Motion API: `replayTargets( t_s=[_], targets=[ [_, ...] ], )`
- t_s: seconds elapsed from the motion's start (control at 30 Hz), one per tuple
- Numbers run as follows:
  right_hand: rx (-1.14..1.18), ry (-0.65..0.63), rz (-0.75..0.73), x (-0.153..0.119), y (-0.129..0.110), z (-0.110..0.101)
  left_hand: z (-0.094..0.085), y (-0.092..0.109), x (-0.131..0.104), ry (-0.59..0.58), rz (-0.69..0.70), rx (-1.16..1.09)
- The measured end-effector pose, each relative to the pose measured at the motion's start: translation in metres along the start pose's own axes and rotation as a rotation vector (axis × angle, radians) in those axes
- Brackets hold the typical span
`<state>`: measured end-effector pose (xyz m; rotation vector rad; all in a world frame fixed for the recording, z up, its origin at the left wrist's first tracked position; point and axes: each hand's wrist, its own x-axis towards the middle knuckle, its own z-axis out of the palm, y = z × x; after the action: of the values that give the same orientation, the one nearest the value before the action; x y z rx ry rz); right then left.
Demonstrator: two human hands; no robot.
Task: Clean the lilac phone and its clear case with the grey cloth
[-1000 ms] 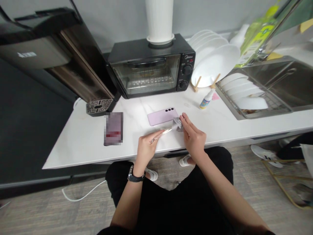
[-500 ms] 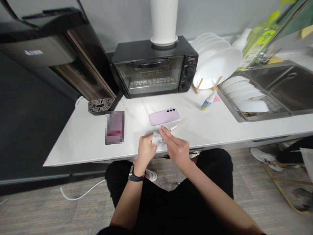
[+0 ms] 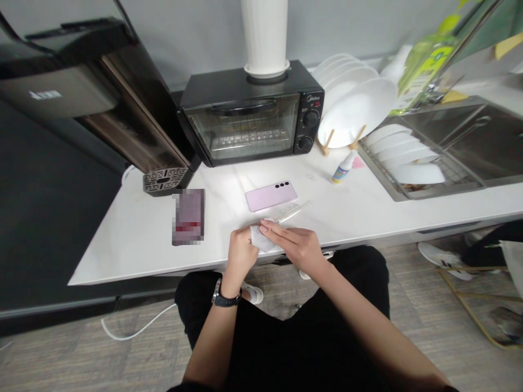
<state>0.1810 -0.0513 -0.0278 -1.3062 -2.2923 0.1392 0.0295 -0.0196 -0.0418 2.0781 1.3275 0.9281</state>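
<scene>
Over the counter's front edge, my left hand (image 3: 242, 250) is closed round one side of a crumpled white cloth (image 3: 263, 240). My right hand (image 3: 295, 243) presses its fingers together on the cloth's upper right side. Just beyond my hands, a clear transparent item (image 3: 295, 211) lies near a lilac phone (image 3: 271, 196), which rests back side up with its cameras at the right. A purple packet-like item (image 3: 188, 216), partly pixelated, lies to the left. A small white spray bottle (image 3: 342, 169) with a blue and yellow label is on the right.
A black toaster oven (image 3: 253, 128) stands at the back, bearing a white pot (image 3: 266, 38). White plates (image 3: 351, 114) lean in a wooden rack beside it. At the left is a drink machine (image 3: 163, 179); the sink (image 3: 461, 128) at the right holds a dish basket.
The cloth now shows more widely between my hands, and my right fingers have shifted slightly left and down. The camera view has moved a little.
</scene>
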Motion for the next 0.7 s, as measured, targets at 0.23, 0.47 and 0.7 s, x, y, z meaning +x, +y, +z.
replayTargets(
  t_s=[0.23, 0.47, 0.7],
  targets=[
    [-0.036, 0.045, 0.106, -0.004, 0.022, -0.008, 0.002, 0.005, 0.002, 0.0, -0.01, -0.052],
    [-0.085, 0.164, 0.272, -0.005, 0.038, -0.019, 0.005, 0.009, 0.003, -0.015, -0.008, -0.143],
    [-0.061, 0.263, 0.381, -0.007, 0.03, -0.011, 0.004, 0.009, 0.003, -0.017, -0.013, -0.18]
  ],
)
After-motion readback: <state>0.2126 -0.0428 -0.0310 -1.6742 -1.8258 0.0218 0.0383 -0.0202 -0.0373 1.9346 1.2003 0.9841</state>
